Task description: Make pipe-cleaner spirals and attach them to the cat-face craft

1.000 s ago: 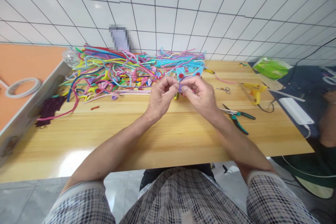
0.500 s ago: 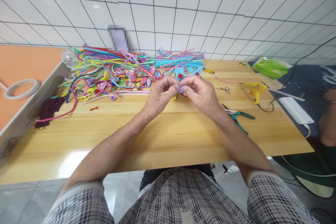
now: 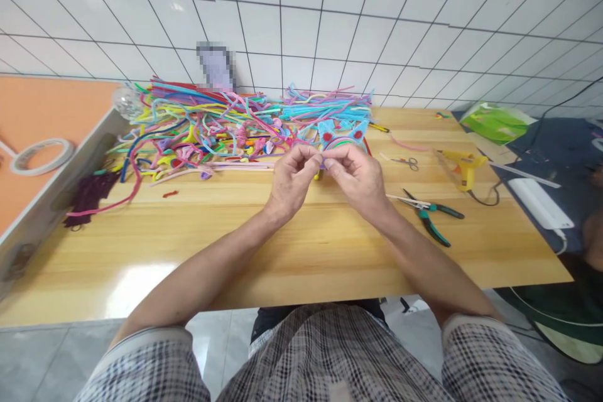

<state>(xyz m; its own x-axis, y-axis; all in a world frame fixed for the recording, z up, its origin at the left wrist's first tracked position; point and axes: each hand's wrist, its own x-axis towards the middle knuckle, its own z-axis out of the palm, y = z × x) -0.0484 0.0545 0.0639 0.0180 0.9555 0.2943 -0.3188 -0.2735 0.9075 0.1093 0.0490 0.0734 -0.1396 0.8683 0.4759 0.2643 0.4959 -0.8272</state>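
Observation:
My left hand (image 3: 293, 179) and my right hand (image 3: 357, 177) meet fingertip to fingertip above the wooden table (image 3: 301, 251). Both are closed, pinching a small purple piece (image 3: 323, 164) that the fingers mostly hide. Just behind them lies a light blue fuzzy shape with red spots (image 3: 342, 132), its lower part covered by my hands. A tangled heap of coloured pipe cleaners (image 3: 202, 129) spreads behind and to the left of my left hand.
To the right are pliers with green and black handles (image 3: 431, 217), small scissors (image 3: 409, 163), a yellow glue gun (image 3: 465, 169) and a white power strip (image 3: 541, 203). A phone-like blurred object (image 3: 217, 67) leans on the wall. A person's arm shows at the right edge.
The view has shifted slightly. My hands have drawn closer together, the purple piece is less visible, and more of the blue shape shows behind them.

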